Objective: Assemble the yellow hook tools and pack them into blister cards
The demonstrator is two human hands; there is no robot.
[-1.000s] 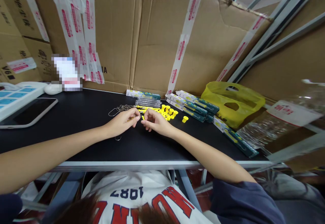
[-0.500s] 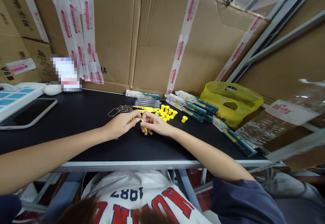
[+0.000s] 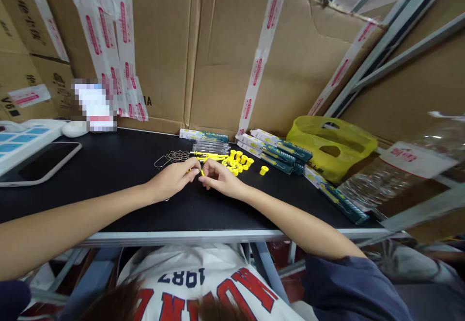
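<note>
My left hand is closed in a pinch on a thin yellow piece, mostly covered by its fingers. Below that wrist a bit of metal wire shows; whether it joins the held piece is hidden. Close by on the right, my right hand pinches a small yellow part between thumb and fingers. The fingertips of both hands nearly meet above the black table. Just behind them lie a pile of yellow caps, thin yellow sticks and a tangle of bent wire hooks.
Clear plastic tubes lie behind the sticks. Printed narrow boxes are stacked to the right, beside a yellow plastic bag and a large clear bottle. A phone lies at left. Cardboard walls the back.
The yellow part in my right hand has shifted slightly up and less of it shows. My right fingers have drawn in a little closer to my left hand.
</note>
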